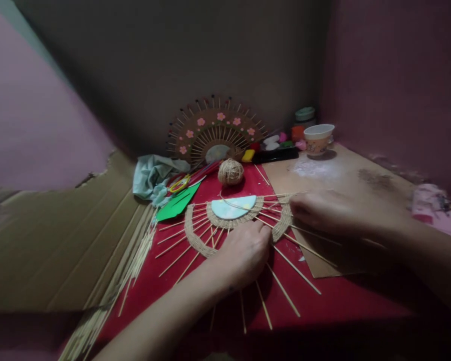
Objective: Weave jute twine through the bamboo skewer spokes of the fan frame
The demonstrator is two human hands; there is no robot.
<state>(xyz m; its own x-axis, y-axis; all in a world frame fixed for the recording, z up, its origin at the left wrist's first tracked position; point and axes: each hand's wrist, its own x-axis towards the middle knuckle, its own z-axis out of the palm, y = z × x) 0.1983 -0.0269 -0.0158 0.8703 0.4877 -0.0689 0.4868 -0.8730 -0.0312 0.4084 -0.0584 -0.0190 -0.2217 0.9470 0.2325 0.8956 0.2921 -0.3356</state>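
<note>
A half-round fan frame of thin sticks lies on the red cloth, with a pale blue half-disc at its middle. Two woven twine bands, an inner band and an outer band, cross the sticks. My left hand is closed over the sticks and the outer band just below the half-disc. My right hand is pinched at the outer band's right end; its fingertips hide what they hold. Behind the half-disc sits a ball of twine, its strand trailing over the half-disc toward the right.
A finished-looking flowered fan leans at the back wall. Yellow-handled scissors, green sheet and crumpled cloth lie left. A cup stands on the brown board at right. Loose sticks line the left edge.
</note>
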